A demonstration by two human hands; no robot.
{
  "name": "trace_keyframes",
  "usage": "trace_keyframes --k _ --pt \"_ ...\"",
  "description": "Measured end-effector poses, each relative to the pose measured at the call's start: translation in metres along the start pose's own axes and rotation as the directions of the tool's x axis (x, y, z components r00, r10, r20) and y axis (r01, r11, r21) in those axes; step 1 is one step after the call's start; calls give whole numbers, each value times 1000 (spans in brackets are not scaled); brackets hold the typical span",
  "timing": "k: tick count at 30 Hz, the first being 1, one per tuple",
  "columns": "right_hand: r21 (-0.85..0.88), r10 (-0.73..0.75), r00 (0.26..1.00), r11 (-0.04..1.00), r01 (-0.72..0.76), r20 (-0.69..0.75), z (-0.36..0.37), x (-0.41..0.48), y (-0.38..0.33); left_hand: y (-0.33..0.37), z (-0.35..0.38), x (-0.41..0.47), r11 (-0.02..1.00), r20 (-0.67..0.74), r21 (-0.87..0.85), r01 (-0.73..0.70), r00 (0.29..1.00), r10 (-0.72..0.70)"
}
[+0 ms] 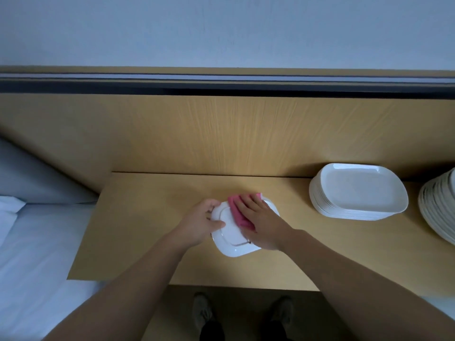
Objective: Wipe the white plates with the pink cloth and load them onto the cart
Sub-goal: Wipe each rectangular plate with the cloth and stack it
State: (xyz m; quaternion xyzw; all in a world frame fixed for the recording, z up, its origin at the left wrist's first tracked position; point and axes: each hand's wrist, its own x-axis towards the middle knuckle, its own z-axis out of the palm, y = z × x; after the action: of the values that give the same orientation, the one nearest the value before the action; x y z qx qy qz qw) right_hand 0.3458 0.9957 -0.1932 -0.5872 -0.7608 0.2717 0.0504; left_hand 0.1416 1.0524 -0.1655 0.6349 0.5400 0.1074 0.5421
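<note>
A white square plate [230,238] lies upside down on the wooden table [152,217], its foot ring facing up. My left hand [203,221] grips the plate's left rim, thumb on top and fingers curled round the edge. My right hand [258,221] lies flat with straight fingers on the pink cloth [237,212], pressing it onto the plate's underside. The cloth sticks out past my fingertips at the plate's far edge. No cart is in view.
A stack of white square plates [357,190] stands on the table at the right, and a second stack [440,205] is cut off by the right edge. A wooden wall panel rises behind the table. A white bed [37,242] adjoins on the left. My feet show below.
</note>
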Motion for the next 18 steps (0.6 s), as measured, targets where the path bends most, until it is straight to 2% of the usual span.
trace_keyframes --k 4,9,14,18 --pt "-50 -111 992 993 108 -59 8 17 -11 -3 2 3 997 -30 66 25 999 -23" --pt "-93 -120 993 988 120 12 10 24 -6 -10 11 1 987 -114 144 67 992 -51" --pt "-125 38 999 991 -37 8 5 12 30 -14 15 -2 981 -181 126 145 976 -121" --pt "26 186 980 983 -184 -66 4 -7 38 -12 14 -2 982 -176 109 155 975 -134"
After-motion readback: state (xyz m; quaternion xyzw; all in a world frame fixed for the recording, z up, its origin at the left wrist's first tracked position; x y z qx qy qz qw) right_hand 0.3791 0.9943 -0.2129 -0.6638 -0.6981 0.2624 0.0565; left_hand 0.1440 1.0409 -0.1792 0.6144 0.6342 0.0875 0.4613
